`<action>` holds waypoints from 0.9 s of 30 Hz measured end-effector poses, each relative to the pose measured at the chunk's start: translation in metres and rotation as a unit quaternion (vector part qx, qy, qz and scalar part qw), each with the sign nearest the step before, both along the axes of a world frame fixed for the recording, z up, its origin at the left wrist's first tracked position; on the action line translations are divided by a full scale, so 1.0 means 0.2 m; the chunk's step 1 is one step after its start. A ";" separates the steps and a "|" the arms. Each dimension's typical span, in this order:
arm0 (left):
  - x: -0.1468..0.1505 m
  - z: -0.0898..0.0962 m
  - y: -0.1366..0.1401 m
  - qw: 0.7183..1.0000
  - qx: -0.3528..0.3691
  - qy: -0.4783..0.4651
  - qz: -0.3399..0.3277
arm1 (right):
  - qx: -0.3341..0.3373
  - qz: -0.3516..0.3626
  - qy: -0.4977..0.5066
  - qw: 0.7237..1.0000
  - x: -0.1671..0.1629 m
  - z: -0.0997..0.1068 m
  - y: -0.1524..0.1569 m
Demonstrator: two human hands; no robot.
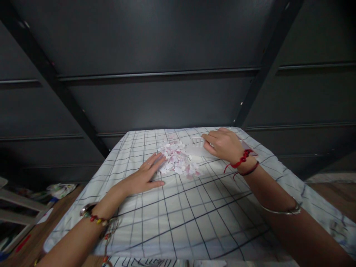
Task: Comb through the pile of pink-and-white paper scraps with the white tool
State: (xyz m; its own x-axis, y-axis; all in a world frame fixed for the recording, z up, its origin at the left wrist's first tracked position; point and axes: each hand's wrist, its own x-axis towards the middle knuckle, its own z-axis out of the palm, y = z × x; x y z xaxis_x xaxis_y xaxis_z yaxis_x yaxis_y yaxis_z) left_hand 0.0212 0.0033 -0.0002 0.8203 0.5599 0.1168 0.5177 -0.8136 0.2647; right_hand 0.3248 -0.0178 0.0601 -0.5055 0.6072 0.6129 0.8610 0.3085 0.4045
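Through the head camera I am looking down on a bench (178, 233) that is wearing a white cloth with dark checked lines, and a pile of torn paper scraps (176, 159), white with pinkish patches, is lying loosely heaped around the middle of its far half. My left hand (144, 178) is resting palm down at the left edge of that pile; its fingers are stretching out open and slightly apart, their tips touching the scraps, the thumb pointing off to the right, and I am not seeing them gripping anything. My right hand (224, 142) is holding a white slotted box (194, 151) just right of the pile, with its fingers curling closed on the box's upper part, and the hand itself is hiding the box's right end. Beyond that wrist a flat reddish thing (251, 148) is showing, too blurred for me to name. Red string bracelets (242, 159) are circling the right wrist, while a beaded bracelet (96, 219) is circling the left. A dark panelled wall (155, 105) is standing behind the bench, and a pale chair (20, 217) is partly showing at the lower left.
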 end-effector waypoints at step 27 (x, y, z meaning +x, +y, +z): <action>-0.01 -0.01 0.01 1.000 0.024 0.001 -0.007 | 0.032 0.081 0.000 0.996 0.00 0.04 -0.08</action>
